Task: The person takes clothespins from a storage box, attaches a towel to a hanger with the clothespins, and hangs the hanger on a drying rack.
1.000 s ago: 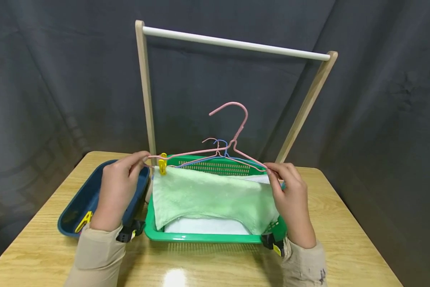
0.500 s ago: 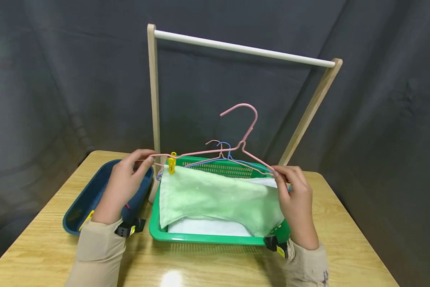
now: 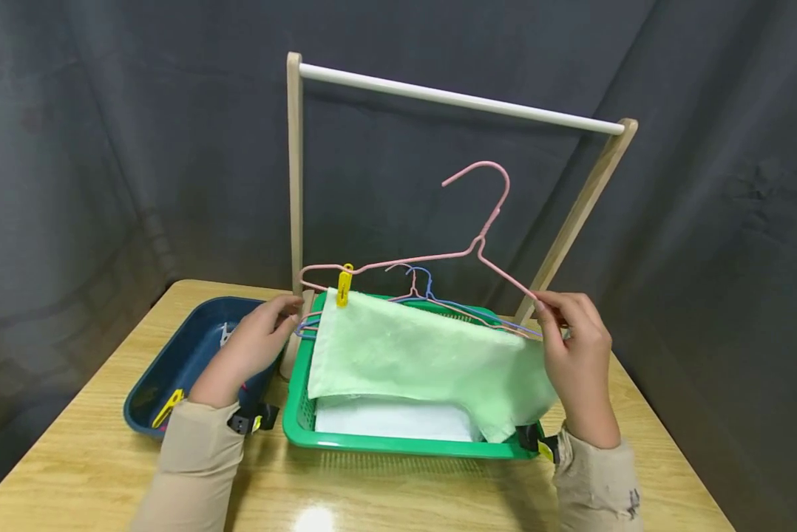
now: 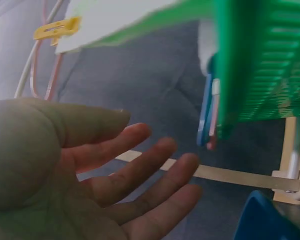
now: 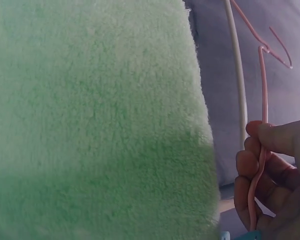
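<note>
My right hand (image 3: pixel 574 355) pinches the right arm of a pink wire hanger (image 3: pixel 432 256), raised over a green basket (image 3: pixel 405 445). From the hanger hangs a light green towel (image 3: pixel 425 347), fastened at its left corner by a yellow clothespin (image 3: pixel 344 287). A teal bit (image 5: pixel 252 235) shows below the right hand in the right wrist view. Left of the basket, my left hand (image 3: pixel 252 341) is apart from the hanger, fingers loosely spread, as the left wrist view shows. Beneath the towel, white cloth (image 3: pixel 395 419) lies in the basket.
Another pink hanger (image 3: pixel 414 281) and a blue hanger (image 3: pixel 429 284) rest across the basket. A dark blue tray (image 3: pixel 172 362) holding a yellow clothespin (image 3: pixel 168 408) stands left. Behind rises a wooden rack with a white rod (image 3: pixel 458 98).
My left hand has let go of the hanger's left end. My right hand has moved right and lifted the hanger with the towel, tilting it so the left end swings higher.
</note>
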Tool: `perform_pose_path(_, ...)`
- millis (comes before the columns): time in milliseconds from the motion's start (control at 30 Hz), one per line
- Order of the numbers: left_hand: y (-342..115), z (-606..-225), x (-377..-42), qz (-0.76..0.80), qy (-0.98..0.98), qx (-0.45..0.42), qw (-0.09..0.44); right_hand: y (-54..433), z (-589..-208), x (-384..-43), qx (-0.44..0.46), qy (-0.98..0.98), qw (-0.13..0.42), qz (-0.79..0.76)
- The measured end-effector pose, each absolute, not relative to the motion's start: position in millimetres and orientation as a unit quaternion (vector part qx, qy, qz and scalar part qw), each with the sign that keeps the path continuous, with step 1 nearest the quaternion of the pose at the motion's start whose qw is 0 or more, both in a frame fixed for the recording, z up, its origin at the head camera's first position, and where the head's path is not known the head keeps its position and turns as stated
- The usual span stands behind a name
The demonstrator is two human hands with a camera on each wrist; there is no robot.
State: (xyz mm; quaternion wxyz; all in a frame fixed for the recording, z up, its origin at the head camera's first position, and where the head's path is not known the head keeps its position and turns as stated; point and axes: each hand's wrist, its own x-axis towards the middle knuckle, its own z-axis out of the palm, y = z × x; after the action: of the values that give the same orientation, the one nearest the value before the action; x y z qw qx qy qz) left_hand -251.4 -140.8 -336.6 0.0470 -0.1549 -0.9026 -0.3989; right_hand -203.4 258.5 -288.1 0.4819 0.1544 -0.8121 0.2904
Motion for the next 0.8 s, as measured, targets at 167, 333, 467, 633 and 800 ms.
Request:
perform_pose_path(167,-134,-345,-257,-0.399,-0.904,-0.152,-0.002,264,-273,-202,0.126,-0.817,0.495,0.269)
perform_pose_path(333,-132,-353,-262,-0.388,-0.911,-0.137,-0.037,271,-261,-204,0.104,-0.812,0.508,0.269)
perform_pose_path(467,-130,-361,-267,-0.383,-0.912,-0.13,-0.062,277,-253,-205,0.081,-0.806,0.52,0.27)
perform_pose_path(633,-127,-370,-271,-0.393,-0.907,-0.133,-0.07,284,-241,-209,0.056,-0.806,0.527,0.264)
perform_pose_path(800,-122,-375,-273,-0.405,-0.902,-0.132,-0.066,288,-232,-213,0.05,-0.807,0.529,0.258)
